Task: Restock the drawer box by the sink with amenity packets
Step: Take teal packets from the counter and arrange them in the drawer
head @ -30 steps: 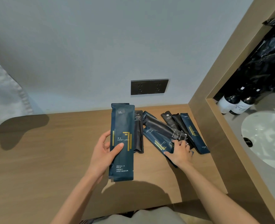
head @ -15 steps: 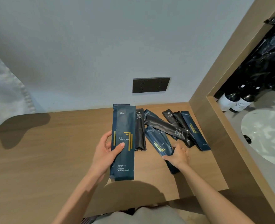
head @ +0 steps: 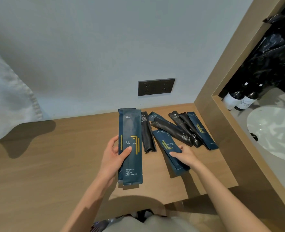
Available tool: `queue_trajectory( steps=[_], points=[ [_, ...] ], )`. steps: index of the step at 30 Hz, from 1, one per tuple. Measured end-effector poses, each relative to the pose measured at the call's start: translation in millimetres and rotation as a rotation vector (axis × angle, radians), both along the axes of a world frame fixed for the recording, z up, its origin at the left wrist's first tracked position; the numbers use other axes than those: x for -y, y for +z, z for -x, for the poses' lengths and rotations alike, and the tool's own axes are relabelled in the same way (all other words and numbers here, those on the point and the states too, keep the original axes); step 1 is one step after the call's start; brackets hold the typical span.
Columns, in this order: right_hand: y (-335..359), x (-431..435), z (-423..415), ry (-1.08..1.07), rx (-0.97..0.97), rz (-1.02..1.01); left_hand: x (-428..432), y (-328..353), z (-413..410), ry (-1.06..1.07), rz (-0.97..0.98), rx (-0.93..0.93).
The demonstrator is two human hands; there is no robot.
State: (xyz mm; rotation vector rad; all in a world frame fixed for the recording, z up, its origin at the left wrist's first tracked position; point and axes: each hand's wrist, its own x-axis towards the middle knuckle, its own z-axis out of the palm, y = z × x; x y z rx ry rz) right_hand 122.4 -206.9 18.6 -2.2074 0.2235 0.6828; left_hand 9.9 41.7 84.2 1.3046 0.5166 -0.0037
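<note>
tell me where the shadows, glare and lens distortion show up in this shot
Head view: light from above and behind throws the person's soft shadow onto the wooden counter near its front edge, and the white cloth casts another at left; mottled reflections sheen the sink basin; wide-angle bending slants the wooden partition; print on the packets in the left hand stays readable.

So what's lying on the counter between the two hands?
In the head view, one black packet lies on the wooden counter between the left hand, holding blue packets, and the right hand.

left hand [head: 112, 156] in a closed grip, thumb forward, right hand [head: 186, 154] pinching, forearms extended
</note>
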Motion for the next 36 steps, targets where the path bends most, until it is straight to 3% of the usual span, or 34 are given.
queue_trajectory(
  steps=[7,18,26,36],
  points=[
    [82.5,14.5,21.9,0.059,0.024,-0.124,7.2,8.8,-2.1,-0.037,0.001,0.003],
    [127.8,67.7,102.6,-0.298,0.493,-0.303,81.2,43.3,-6.0,-0.318,-0.006,0.105],
    [136.4,156.5,177.5,-0.541,0.603,-0.337,194.1,58.0,14.8,-0.560,-0.007,0.130],
    [139.0,340.3,273.9,-0.717,0.654,-0.331,397.6,42.0,72.8,-0.633,0.077,0.124]
  ],
)
